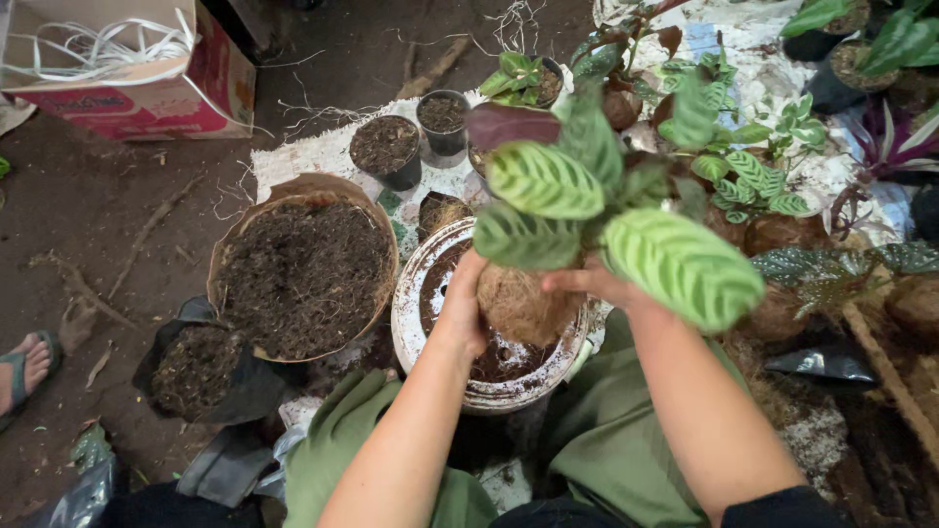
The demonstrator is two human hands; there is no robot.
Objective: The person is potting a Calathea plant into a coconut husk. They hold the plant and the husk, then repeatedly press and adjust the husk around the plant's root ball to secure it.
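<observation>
Over the white basin, centre of view, both hands are up w/ the plant. Left hand is cupped against the left side of the fibrous brown root ball, fingers wrapped on it. Right hand presses the right side, thumb on top, grasping too; its fingers are partly hidden under a big striped leaf, so can't see the full grip. Root ball hangs just above the dark soil in the basin, prob. not touching it, though the angle's poor. Striped green leaves fan out above the hands. Left of the basin, touching distance, sits a brown bag of soil, mouth rolled open. Black bag of soil lower left. Two small black pots w/ soil behind, on the white sheet. More potted plants crowd the right. Cardboard box top left on the dirt floor; a sandalled foot at far left edge.
</observation>
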